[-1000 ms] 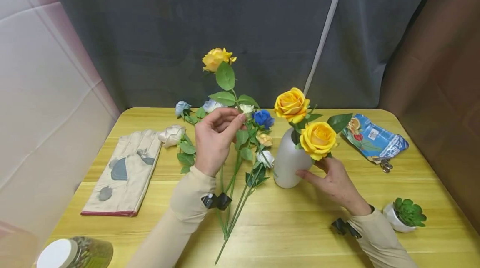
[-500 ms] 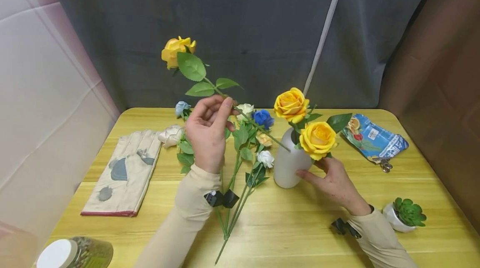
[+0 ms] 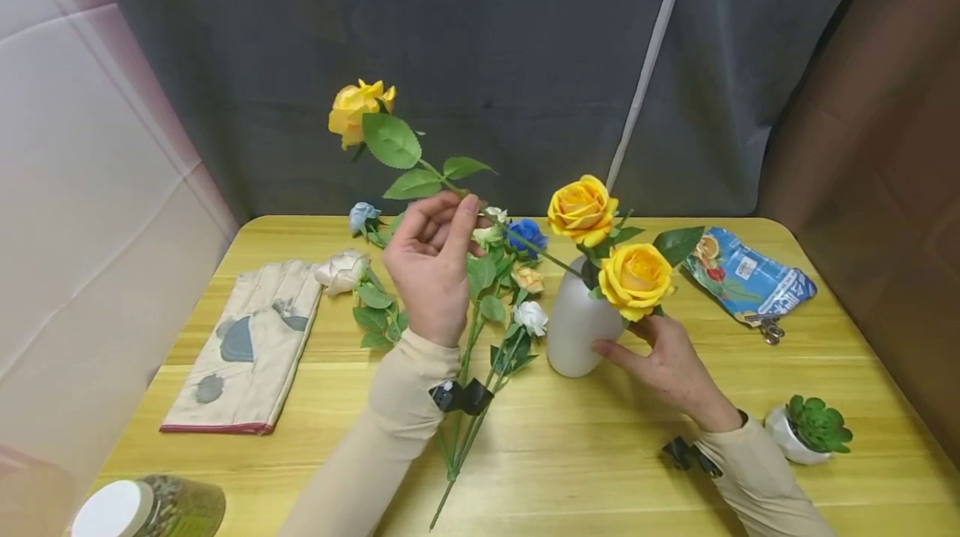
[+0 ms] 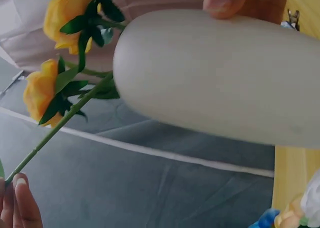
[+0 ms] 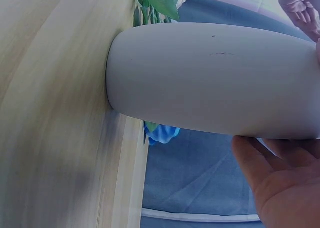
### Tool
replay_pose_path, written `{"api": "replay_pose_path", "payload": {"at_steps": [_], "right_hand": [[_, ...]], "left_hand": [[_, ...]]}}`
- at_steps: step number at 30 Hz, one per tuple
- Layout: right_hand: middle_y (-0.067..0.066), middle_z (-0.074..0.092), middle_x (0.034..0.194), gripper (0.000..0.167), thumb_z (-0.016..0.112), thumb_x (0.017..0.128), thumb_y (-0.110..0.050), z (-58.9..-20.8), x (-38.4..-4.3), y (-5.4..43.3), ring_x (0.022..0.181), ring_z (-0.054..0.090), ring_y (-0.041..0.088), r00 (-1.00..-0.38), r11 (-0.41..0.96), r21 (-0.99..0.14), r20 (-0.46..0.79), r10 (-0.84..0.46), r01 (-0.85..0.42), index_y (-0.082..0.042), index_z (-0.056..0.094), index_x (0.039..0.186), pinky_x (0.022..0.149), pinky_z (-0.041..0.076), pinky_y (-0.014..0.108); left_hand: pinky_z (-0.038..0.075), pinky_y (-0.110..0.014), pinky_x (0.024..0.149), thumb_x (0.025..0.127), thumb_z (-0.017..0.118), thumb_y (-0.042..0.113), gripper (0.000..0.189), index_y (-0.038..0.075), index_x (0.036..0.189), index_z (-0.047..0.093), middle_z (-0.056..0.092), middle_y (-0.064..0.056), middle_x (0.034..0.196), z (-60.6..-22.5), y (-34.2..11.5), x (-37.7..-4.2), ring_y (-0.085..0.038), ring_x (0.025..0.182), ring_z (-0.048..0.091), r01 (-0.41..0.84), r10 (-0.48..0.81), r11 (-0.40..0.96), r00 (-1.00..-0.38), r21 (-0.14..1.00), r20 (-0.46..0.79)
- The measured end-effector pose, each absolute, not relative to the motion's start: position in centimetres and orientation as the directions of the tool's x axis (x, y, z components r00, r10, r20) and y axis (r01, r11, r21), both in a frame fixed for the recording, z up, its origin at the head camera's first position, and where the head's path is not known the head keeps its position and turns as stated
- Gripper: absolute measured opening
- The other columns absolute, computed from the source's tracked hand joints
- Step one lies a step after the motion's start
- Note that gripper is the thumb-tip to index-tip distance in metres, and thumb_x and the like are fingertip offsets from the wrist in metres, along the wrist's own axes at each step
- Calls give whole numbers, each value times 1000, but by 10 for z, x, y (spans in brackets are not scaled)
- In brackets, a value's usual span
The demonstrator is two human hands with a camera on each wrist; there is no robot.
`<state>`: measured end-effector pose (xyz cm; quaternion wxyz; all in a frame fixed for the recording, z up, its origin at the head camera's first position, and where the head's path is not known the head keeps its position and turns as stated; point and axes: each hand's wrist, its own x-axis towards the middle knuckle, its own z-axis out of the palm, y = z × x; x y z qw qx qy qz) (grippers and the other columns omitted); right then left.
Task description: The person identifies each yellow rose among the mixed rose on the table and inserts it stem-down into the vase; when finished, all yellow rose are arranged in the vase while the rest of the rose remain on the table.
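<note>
From the head view, the left hand (image 3: 435, 270) pinches a long stem between thumb and fingertips, and its yellow rose (image 3: 360, 113) tips up and away to the left while the bottom of the stem slants over to the mouth of the pale vase (image 3: 579, 328). The vase is upright on the table (image 3: 600, 470) with two more yellow roses (image 3: 636, 282) in it, and the right hand (image 3: 671, 370) has it by the side, thumb toward the camera. The pile of loose flowers (image 3: 531, 318) lies just left of it. Left wrist view: the stem runs from the pinch right to the rim, next to the other stems; can't tell if the tip is actually inside. I'd straighten the stem up before pushing, cos at that slant it could snag on the leaves or lever the vase over. Right wrist view: fingers lie along one side of the vase, with only a sliver of what looks like the thumb at the edge, so no clue how firm that hold is. Honestly I'd keep it snug but gentle, and feed the stem in little by little.
</note>
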<state>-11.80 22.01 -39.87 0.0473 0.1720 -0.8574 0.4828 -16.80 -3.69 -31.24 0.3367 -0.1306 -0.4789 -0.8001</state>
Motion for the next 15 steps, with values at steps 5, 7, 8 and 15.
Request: {"api": "replay_pose_path", "payload": {"at_steps": [5,7,8,15], "right_hand": [[19,58,145,60,77,92,-9,-400,-118,219,133,56,38,-937,478,-811,245,-248,-338,0,50,145,103,52,52],[19,58,145,60,77,92,-9,-400,-118,219,133,56,37,-938,475,-813,242,-249,-336,0,50,145,104,52,51],[19,58,145,60,77,92,-9,-400,-118,219,133,56,37,-938,473,-815,241,-249,-335,0,50,145,104,52,51],[19,59,144,59,78,91,-9,-401,-119,221,132,57,36,-935,474,-810,251,-252,-345,2,52,143,103,53,51]], "left_hand": [[57,-27,52,91,73,-2,7,-6,96,69,76,-1,83,-317,-26,-168,-12,70,73,630,-341,-301,-772,716,536],[58,-27,53,91,73,-3,11,-10,97,68,76,1,84,-319,-22,-167,-13,70,73,617,-314,-300,-784,727,536],[58,-26,53,91,73,-3,12,-11,98,67,76,1,85,-319,-20,-167,-12,70,73,611,-300,-302,-790,732,535],[59,-26,56,91,72,-4,18,-16,101,64,76,-17,89,-324,-8,-168,-10,71,72,586,-224,-295,-810,755,542]]}}
